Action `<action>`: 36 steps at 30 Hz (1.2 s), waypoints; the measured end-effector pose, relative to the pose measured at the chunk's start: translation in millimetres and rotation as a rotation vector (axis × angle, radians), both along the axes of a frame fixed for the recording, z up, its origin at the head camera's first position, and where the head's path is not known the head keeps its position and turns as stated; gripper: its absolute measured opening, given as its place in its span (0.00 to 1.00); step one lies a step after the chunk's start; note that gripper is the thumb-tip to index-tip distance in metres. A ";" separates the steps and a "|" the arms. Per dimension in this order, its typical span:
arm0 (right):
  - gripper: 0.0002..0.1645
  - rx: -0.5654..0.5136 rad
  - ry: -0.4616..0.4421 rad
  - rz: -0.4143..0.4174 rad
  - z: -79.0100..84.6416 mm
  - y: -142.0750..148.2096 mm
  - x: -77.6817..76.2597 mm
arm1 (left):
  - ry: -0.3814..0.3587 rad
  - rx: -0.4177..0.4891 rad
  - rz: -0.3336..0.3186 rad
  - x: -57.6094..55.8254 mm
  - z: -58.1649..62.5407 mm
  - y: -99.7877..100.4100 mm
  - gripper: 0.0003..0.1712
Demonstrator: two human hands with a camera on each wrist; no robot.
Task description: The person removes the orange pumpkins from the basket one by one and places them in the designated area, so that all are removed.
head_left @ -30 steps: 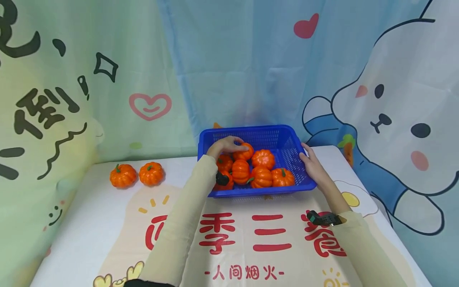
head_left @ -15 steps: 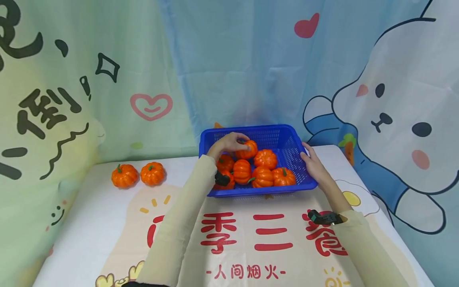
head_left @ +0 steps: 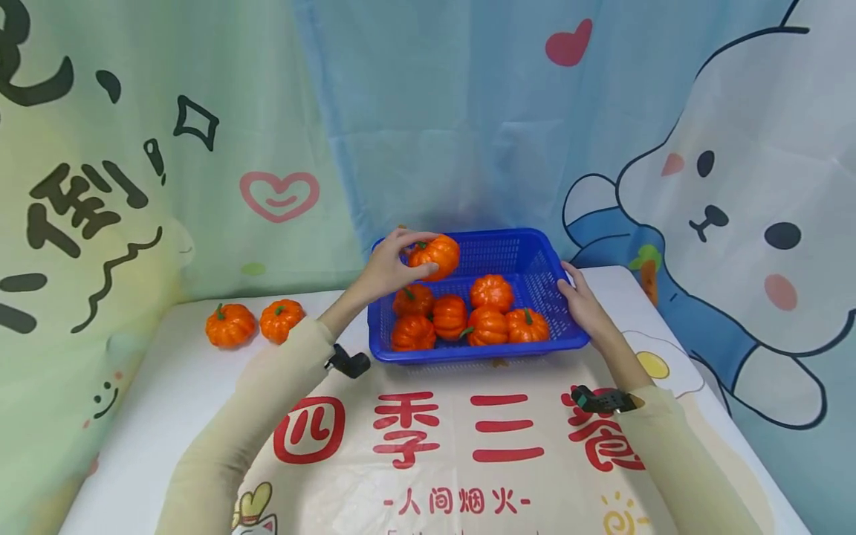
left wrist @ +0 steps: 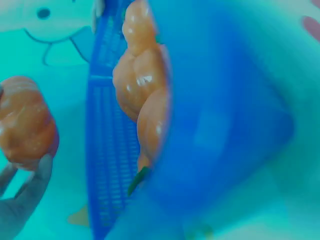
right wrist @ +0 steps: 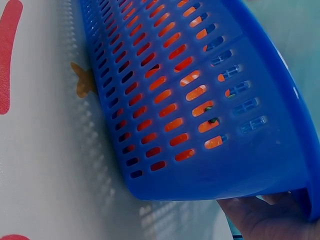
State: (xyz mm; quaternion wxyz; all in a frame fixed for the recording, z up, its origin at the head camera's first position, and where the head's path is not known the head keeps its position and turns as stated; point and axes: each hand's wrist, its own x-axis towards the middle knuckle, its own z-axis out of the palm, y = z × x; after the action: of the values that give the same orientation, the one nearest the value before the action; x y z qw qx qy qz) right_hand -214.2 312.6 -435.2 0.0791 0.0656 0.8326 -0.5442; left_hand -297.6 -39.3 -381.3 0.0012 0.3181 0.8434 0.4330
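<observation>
Left hand: my left hand (head_left: 386,266) grips one small orange plastic pumpkin (head_left: 435,255), fingers curled over its top and thumb under it. I hold it above the near-left corner of the basket, clear of the rim, so it touches nothing below.
Held pumpkin, wrist view: the left wrist camera shows the same pumpkin (left wrist: 26,121) resting against my fingertips (left wrist: 35,182), apart from the basket wall.
Right hand: my right hand (head_left: 583,305) lies flat against the right wall of the blue perforated plastic basket (head_left: 518,239), fingers straight, grasping nothing. I judge that this contact steadies the basket while the other hand works over it.
Right hand, wrist view: only the heel of the hand (right wrist: 260,217) shows under the basket's corner (right wrist: 210,170).
Basket contents: six more orange pumpkins (head_left: 491,292) sit packed in the near half; the far half is bare mesh.
Pumpkins on the table: two orange pumpkins (head_left: 230,325) stand side by side, touching, on the white printed tablecloth (head_left: 167,386), well apart from the basket to its left.
Wrist units: a black camera mount (head_left: 349,363) sits on each forearm.
</observation>
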 end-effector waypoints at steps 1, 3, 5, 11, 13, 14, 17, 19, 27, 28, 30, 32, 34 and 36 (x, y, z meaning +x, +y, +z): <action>0.35 0.007 0.003 -0.001 -4.1 1.8 -2.7 | 0.003 0.013 0.013 6.1 1.8 -8.4 0.28; 0.36 0.027 0.007 -0.002 -12.4 5.3 -7.3 | 0.005 0.025 0.026 18.5 4.2 -26.5 0.28; 0.36 0.044 0.011 -0.004 -17.7 6.6 -9.6 | -0.008 0.028 0.038 30.4 3.8 -45.2 0.28; 0.37 0.064 0.019 -0.010 -19.0 5.4 -9.5 | -0.009 0.048 0.123 63.1 -6.0 -101.2 0.29; 0.37 0.051 0.020 -0.007 -12.5 2.6 -6.9 | 0.008 0.046 0.171 71.4 -8.7 -119.2 0.29; 0.36 0.043 0.018 -0.005 -6.5 0.1 -4.3 | 0.018 0.035 0.197 74.8 -9.9 -127.4 0.29; 0.36 0.012 0.012 -0.001 4.5 -2.5 -1.8 | 0.031 0.005 0.269 82.7 -15.3 -146.9 0.29; 0.35 0.004 0.005 -0.001 7.5 -1.7 -2.1 | 0.038 -0.019 0.302 85.9 -21.7 -155.0 0.29; 0.36 0.038 0.029 0.003 -15.3 10.1 -10.0 | -0.022 -0.083 0.355 88.4 -54.5 -153.1 0.32; 0.36 0.041 0.030 0.006 -15.9 9.9 -9.1 | -0.036 -0.092 0.363 87.2 -58.0 -150.8 0.33; 0.37 0.038 0.025 0.008 -16.9 9.0 -7.4 | -0.054 -0.119 0.383 84.4 -63.5 -145.1 0.37; 0.37 0.044 0.017 0.004 -17.7 8.4 -6.3 | -0.059 -0.138 0.404 80.3 -68.4 -139.3 0.40; 0.37 0.046 0.010 0.001 -18.0 8.1 -6.1 | -0.055 -0.158 0.426 75.8 -72.0 -133.6 0.41; 0.37 0.043 0.008 0.003 -17.6 7.9 -6.4 | -0.042 -0.183 0.441 70.8 -75.4 -128.2 0.40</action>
State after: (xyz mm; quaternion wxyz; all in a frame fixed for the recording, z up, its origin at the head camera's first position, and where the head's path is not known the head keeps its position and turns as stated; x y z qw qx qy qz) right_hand -220.6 320.5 -452.8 0.0750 0.0640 0.8446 -0.5262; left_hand -226.8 -167.5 -456.7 -0.0468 0.1157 0.9281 0.3509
